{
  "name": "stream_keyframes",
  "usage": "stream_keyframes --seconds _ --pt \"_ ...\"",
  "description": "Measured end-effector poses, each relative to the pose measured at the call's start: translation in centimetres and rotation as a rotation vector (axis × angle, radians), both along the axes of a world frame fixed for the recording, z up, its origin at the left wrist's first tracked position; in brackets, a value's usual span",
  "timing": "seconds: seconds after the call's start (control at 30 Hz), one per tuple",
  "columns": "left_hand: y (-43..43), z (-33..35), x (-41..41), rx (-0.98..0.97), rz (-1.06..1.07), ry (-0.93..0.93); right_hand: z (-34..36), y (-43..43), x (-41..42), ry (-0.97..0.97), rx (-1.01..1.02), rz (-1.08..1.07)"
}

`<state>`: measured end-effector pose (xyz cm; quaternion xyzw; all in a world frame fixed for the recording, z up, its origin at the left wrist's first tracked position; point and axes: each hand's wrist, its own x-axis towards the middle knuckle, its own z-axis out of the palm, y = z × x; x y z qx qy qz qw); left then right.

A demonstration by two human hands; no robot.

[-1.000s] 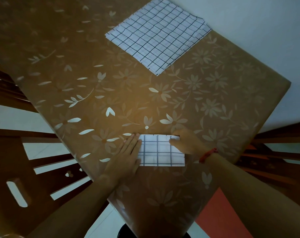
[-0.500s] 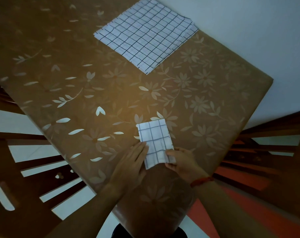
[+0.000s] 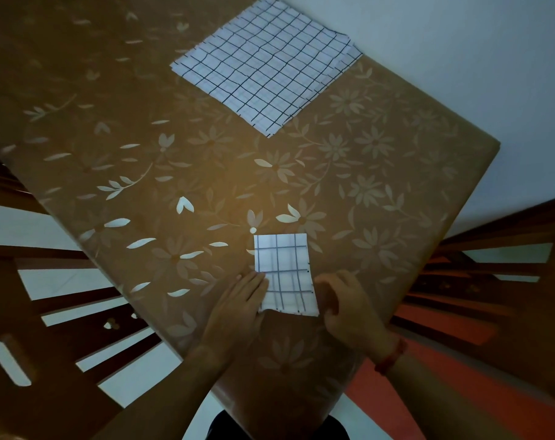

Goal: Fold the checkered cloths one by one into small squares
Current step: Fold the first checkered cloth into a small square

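Left hand [image 3: 238, 303]: lay palm down at the near edge of the table, forearm coming in from the lower left; the fingers were straight and close together, tips pressing flat on the lower left edge of the folded cloth, gripping nothing.
Right hand [image 3: 346, 301]: sat at the cloth's lower right corner, forearm entering from the lower right; the fingers were curled inward, knuckles up, and touched the cloth's right edge. Whether they pinched the fabric could not be told.
Red band [image 3: 392, 357]: circled the right wrist.
Folded cloth [image 3: 284, 268]: a narrow white rectangle with dark grid lines, lying flat between the two hands near the table's front edge, its long side running away from the person.
Stack of checkered cloths [image 3: 266, 66]: lay flat at the far end of the table, well apart from the hands, several layered edges showing at its corners.
Table [image 3: 380, 192]: covered in a brown sheet with pale flower prints.
Chairs [image 3: 47, 328]: dark wooden backs stood at the left and right sides of the table.
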<state>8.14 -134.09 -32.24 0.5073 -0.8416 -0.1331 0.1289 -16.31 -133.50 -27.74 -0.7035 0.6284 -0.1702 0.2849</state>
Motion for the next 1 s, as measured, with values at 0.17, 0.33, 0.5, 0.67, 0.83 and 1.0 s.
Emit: stream_keyframes --seconds 0.17,0.33,0.5,0.67,0.83,1.0 --pt "0.1 0.1 0.1 0.011 0.002 -0.013 -0.5 0.2 0.8 0.171 -0.101 0.211" --pt "0.2 0.2 0.2 0.020 0.001 0.016 -0.8 -0.5 1.3 0.182 -0.165 0.233" --pt "0.1 0.0 0.7 0.028 0.037 0.118 -1.0 -1.3 1.3 0.115 -0.122 0.155" --pt "-0.7 0.5 0.5 0.106 0.184 0.238 -0.8 -2.6 2.0 0.012 0.006 -0.019" --pt "-2.8 1.0 -0.2 0.212 0.347 0.275 -1.0 -3.8 2.5 -0.032 0.071 -0.119" --pt "-4.3 0.5 -0.2 0.300 0.436 0.258 -1.0 -5.1 3.0 -0.041 0.145 -0.215"
